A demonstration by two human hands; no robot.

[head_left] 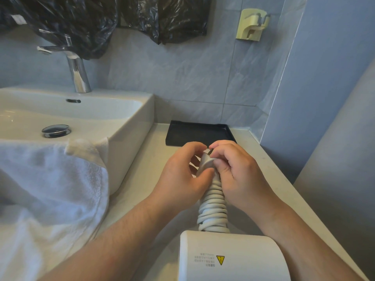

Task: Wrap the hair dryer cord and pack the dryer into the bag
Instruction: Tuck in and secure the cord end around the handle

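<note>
The white hair dryer [229, 258] lies on the counter close to me, its handle pointing away. The white cord [213, 209] is wound in tight coils round the handle. At the far end of the handle, my left hand [180, 179] and my right hand [239, 175] both curl round the white plug [206, 162], whose metal prongs show between my fingertips. The end of the handle is hidden by my fingers. I see no bag for the dryer, apart from black plastic bags [81, 23] hanging on the wall.
A white sink [129, 118] with a chrome tap [77, 74] stands at the left, a white towel [50, 179] draped over its front. A black tray [198, 132] lies on the beige counter [142, 179] beyond my hands. A cream wall holder [251, 24] hangs at upper right.
</note>
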